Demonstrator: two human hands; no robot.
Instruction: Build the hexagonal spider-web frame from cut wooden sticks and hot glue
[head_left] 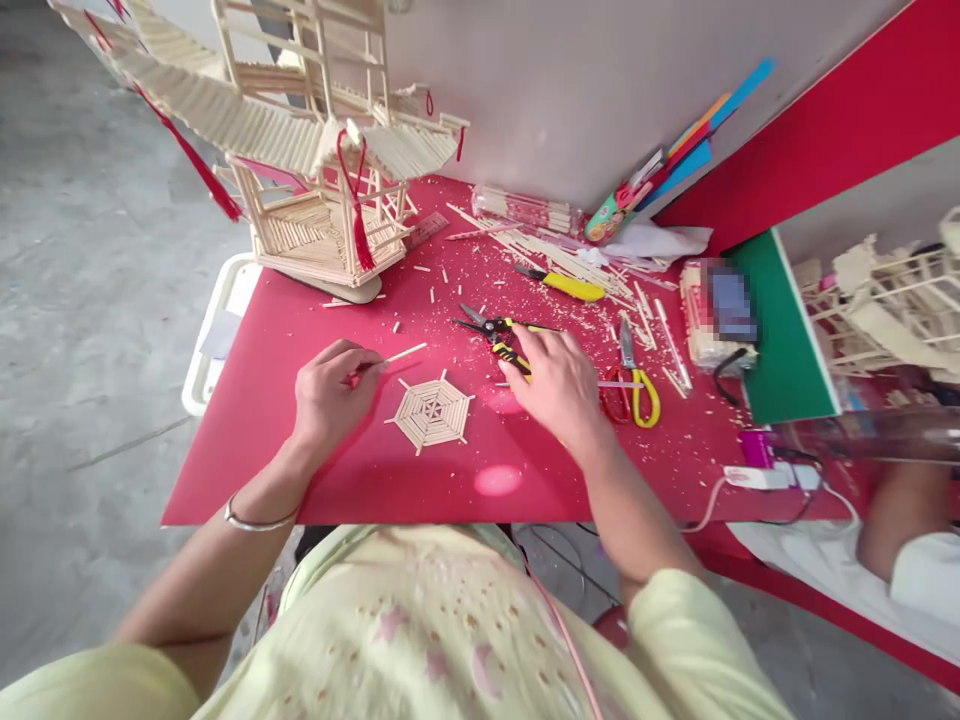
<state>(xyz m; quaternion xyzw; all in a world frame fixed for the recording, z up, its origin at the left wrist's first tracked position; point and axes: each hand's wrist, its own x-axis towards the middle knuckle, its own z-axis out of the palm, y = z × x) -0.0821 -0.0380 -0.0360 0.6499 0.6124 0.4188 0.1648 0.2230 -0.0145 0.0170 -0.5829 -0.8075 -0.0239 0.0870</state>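
My left hand (337, 395) pinches a thin wooden stick (406, 352), which points right above the red tabletop. My right hand (553, 385) is on the black-and-yellow handles of a pair of snips (491, 325); the blades are apart and point left, and part of the grip is hidden beneath my fingers. Between my hands a flat hexagonal web of wooden sticks (433, 412) lies on the table, with short stick ends jutting from its corners.
A stick-built pavilion (315, 240) with red tassels stands at the back left. Yellow-handled pliers (571, 287), scissors (643, 398), loose sticks (540, 245) and offcuts lie behind and to the right. Stick packs hold a phone (731, 300). Another person's arm (904, 520) is at far right.
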